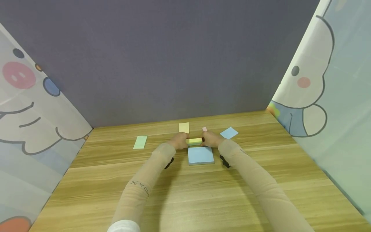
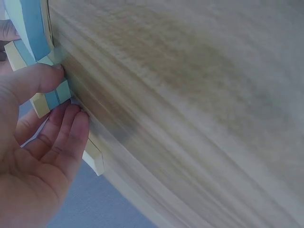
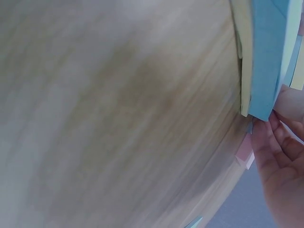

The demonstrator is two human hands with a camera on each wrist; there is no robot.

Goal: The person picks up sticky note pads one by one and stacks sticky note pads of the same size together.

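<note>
Both hands are at a small layered stack of sticky note pads [image 1: 194,141], yellow on top with green and blue layers below. Its left end is pinched by my left hand [image 1: 180,140]; in the left wrist view the thumb [image 2: 45,78] lies on one side and the fingers curve round the other. My right hand [image 1: 212,139] grips the right end, partly hidden behind a larger blue pad in the right wrist view. That thick blue sticky note pad [image 1: 201,155] lies just on the near side of the stack, with a pale yellow layer [image 3: 245,88] under it.
Along the back of the wooden table [image 1: 185,199] lie a green pad [image 1: 140,142] at left, a yellow pad [image 1: 184,128] behind my left hand, a small pink pad [image 1: 204,129] and a blue pad [image 1: 229,132] at right. A grey partition [image 1: 174,64] rises behind.
</note>
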